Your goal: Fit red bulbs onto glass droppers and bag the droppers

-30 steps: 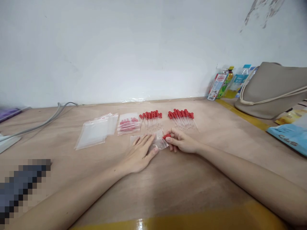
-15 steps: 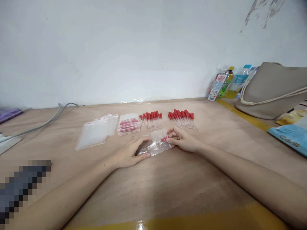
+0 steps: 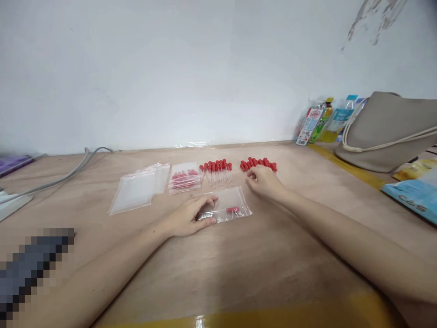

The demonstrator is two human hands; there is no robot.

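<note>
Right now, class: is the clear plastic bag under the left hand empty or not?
Not empty: the clear plastic bag lies flat with one red-capped dropper inside, left hand holding its end.

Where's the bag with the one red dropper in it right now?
In the head view, the clear bag lies flat at table centre, its left end under the left hand, just in front of the dropper rows.
</note>
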